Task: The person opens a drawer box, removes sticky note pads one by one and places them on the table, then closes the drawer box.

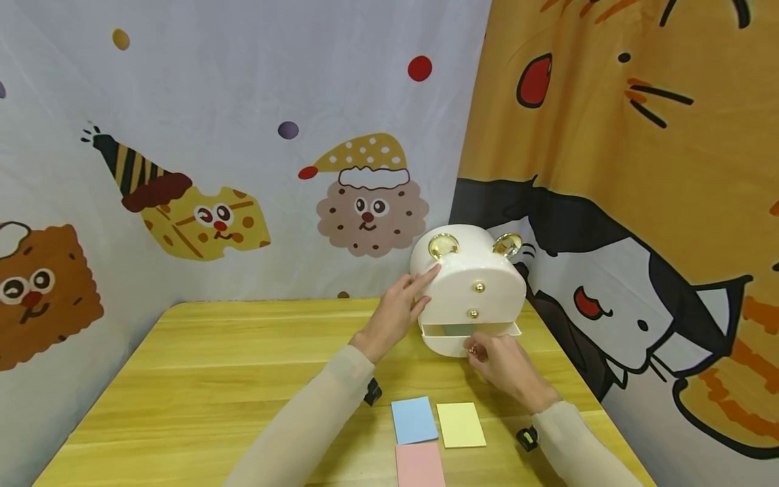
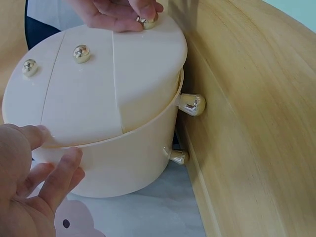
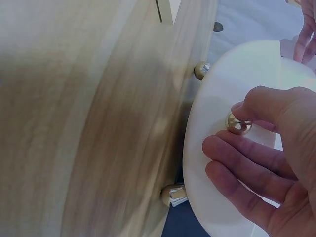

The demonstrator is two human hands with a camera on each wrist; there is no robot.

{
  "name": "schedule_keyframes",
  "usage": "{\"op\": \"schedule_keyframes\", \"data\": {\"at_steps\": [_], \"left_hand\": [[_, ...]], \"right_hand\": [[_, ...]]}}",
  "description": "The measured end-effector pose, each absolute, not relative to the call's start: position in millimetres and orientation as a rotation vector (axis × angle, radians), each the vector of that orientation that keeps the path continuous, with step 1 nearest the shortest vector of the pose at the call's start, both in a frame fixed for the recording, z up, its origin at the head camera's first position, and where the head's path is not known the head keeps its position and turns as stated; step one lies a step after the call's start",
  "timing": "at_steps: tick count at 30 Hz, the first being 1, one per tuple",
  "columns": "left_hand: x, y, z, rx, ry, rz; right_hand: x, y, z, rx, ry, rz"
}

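Observation:
A white rounded mini drawer cabinet (image 1: 420,253) with gold round ears stands near the table's right back corner. Its bottom drawer (image 1: 441,346) is pulled partly out, and something pale green shows inside. My right hand (image 1: 508,365) pinches that drawer's gold knob (image 3: 238,124) between thumb and fingers. My left hand (image 1: 392,314) rests against the cabinet's left side with fingers extended, fingertips at the seam beside the drawer fronts in the left wrist view. The upper two drawers, each with a gold knob (image 1: 479,287), are closed.
On the wooden table (image 1: 243,379), nearer me, lie a blue sticky note pad (image 1: 414,420), a yellow pad (image 1: 461,425) and a pink pad (image 1: 420,465). Printed cloth (image 1: 243,81) hangs behind the table and along its right. Gold feet (image 2: 192,104) support the cabinet.

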State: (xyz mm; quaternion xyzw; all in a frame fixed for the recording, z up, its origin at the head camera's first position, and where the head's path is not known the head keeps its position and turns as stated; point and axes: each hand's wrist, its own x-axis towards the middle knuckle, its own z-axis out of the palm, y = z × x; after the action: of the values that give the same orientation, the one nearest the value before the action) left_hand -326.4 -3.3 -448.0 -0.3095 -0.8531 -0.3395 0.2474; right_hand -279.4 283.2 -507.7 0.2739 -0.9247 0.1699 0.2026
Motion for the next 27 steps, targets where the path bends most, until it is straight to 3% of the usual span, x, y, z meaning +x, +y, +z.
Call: {"op": "schedule_keyframes", "data": {"at_steps": [27], "left_hand": [[-327, -4, -450, -0.844, -2.333, -0.975]], "right_hand": [[-247, 285, -502, 0.754, -2.637, 0.475]]}}
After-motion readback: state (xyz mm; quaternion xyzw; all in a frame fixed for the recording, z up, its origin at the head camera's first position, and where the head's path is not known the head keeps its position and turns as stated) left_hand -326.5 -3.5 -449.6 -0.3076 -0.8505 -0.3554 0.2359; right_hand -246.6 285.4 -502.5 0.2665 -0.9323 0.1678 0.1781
